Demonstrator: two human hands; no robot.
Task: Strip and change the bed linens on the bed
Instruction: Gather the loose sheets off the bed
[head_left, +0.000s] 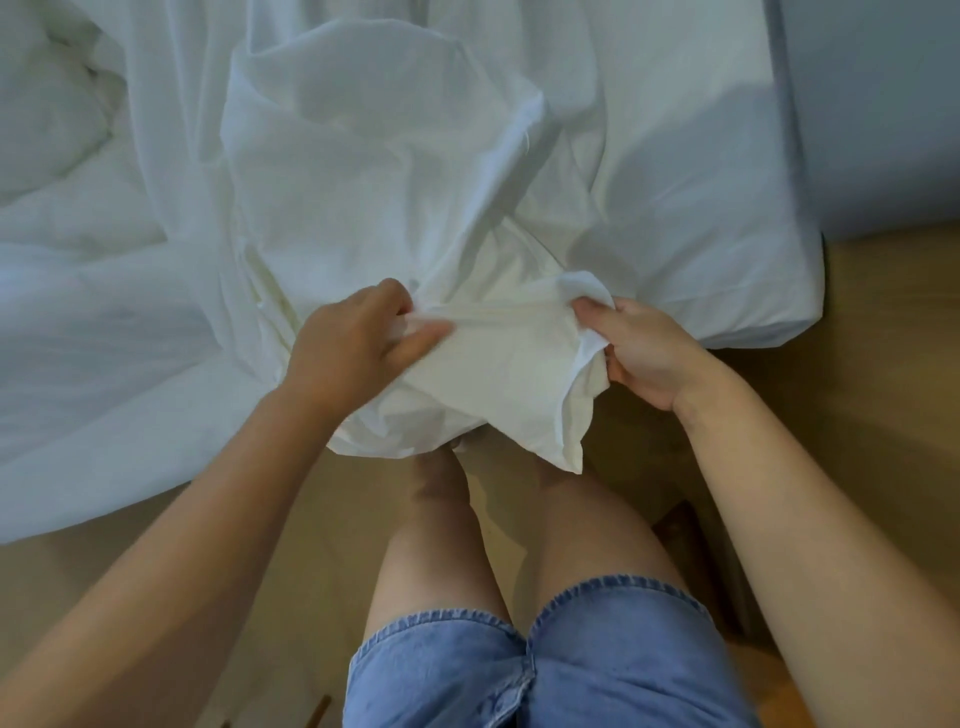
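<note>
Far left, a rumpled duvet (57, 119) lies heaped on the bed, and loose white sheet (104, 332) spills off the near edge toward the wooden floor (857, 364). Your left hand (353, 348) is clenched on a bunched fold of a white pillowcase (488, 374) (thumb on top, fingers buried in the cloth), and the case's far end stands puffed open over the middle of the bed while its near corner hangs above your bare knees. Your right hand (639, 353) grips the case's right edge, thumb pinching it, just near the mattress (753, 218) corner.
</note>
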